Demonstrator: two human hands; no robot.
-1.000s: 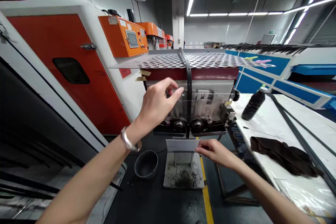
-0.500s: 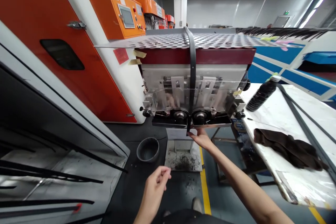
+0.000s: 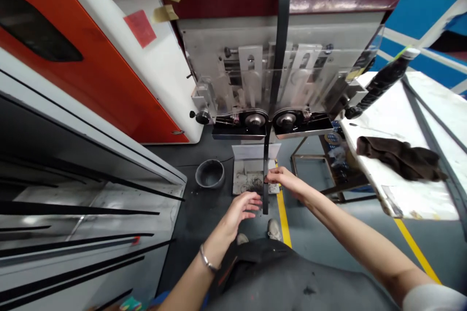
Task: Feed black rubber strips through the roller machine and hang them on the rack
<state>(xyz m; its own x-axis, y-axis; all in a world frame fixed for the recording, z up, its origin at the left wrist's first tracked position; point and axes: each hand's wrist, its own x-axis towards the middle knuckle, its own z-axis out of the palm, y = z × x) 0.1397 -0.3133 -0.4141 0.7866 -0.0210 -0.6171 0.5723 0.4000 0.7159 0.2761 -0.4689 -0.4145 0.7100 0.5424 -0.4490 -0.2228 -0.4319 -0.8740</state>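
A long black rubber strip [image 3: 279, 43] hangs down the front of the machine [image 3: 226, 34] and passes between its two round wheels. Its lower end dangles below them. My right hand [image 3: 279, 176] pinches the strip from the right side, some way above its free end. Just left of that end, my left hand [image 3: 242, 211] is open, fingers spread towards the strip and apart from it. The two wheels, the left wheel [image 3: 254, 120] and the right wheel [image 3: 285, 120], sit behind a clear plastic guard [image 3: 233, 92].
A dark bucket [image 3: 210, 175] stands on the floor at left. Several black strips [image 3: 109, 211] jut out from the left. On the right, a white table [image 3: 419, 121] holds a brown cloth [image 3: 399, 157] and a dark bottle [image 3: 386, 77]. A yellow line [image 3: 283, 218] crosses the floor.
The view has tilted down. More of the strip now hangs below the wheels, with my right hand lower on it. My left hand has come closer to the strip and its fingers have spread.
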